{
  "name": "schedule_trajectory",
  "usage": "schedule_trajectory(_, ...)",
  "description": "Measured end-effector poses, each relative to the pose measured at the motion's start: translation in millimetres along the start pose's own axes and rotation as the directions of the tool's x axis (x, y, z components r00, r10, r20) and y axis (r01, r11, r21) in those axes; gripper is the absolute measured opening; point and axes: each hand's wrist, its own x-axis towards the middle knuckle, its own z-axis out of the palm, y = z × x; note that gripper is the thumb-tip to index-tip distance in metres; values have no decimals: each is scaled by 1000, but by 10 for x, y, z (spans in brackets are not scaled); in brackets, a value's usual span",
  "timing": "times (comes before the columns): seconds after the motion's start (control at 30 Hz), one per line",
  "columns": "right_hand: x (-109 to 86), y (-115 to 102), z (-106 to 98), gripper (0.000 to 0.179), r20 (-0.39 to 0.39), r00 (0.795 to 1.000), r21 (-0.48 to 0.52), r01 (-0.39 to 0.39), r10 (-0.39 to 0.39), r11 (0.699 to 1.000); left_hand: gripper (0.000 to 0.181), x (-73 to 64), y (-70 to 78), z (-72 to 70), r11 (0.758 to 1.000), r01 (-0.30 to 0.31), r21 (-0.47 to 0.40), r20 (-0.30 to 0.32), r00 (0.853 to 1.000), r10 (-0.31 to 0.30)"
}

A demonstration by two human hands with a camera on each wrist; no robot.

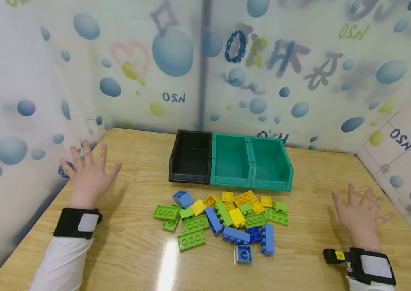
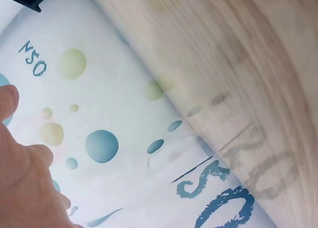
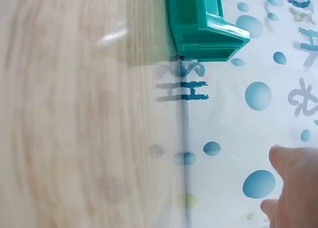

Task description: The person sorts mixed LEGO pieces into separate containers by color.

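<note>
My left hand (image 1: 90, 178) is spread with straight fingers at the table's left side, holding nothing. On the right side my right hand (image 1: 360, 214) is spread the same way, also without anything in it. Between the hands lies a loose pile of toy building blocks: green ones (image 1: 191, 240), yellow ones (image 1: 236, 218) and blue ones (image 1: 268, 239). Behind the pile stand a black bin (image 1: 192, 178) and two joined teal bins (image 1: 230, 181). Neither hand touches the blocks or bins. The wrist views show only parts of the fingers.
The wooden table (image 1: 136, 258) carries everything. A patterned curtain (image 1: 136, 109) with blue bubbles and lettering hangs right behind the bins and along both sides. Each wrist wears a black strap (image 1: 76, 223).
</note>
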Motion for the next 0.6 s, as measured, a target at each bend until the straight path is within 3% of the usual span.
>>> schedule_trajectory(0.17,41,-81,29,81,-16,997,77,79,-78,994,76,-11,38,5,1000,0,-12,-6,1000,0)
schedule_trajectory(0.27,85,-196,77,72,-14,983,214,181,-182,960,72,-7,83,3,999,-8,-40,-35,999,7)
schedule_trajectory(0.37,132,-365,144,68,18,971,389,214,-240,896,67,-3,146,-4,997,-27,-72,-106,994,20)
schedule_trajectory(0.47,169,-535,228,67,49,963,577,189,-264,795,57,-4,229,-5,994,-64,-86,-168,985,49)
schedule_trajectory(0.6,199,-695,336,65,43,964,728,149,-261,669,47,-10,371,-2,985,-126,-118,-171,980,105)
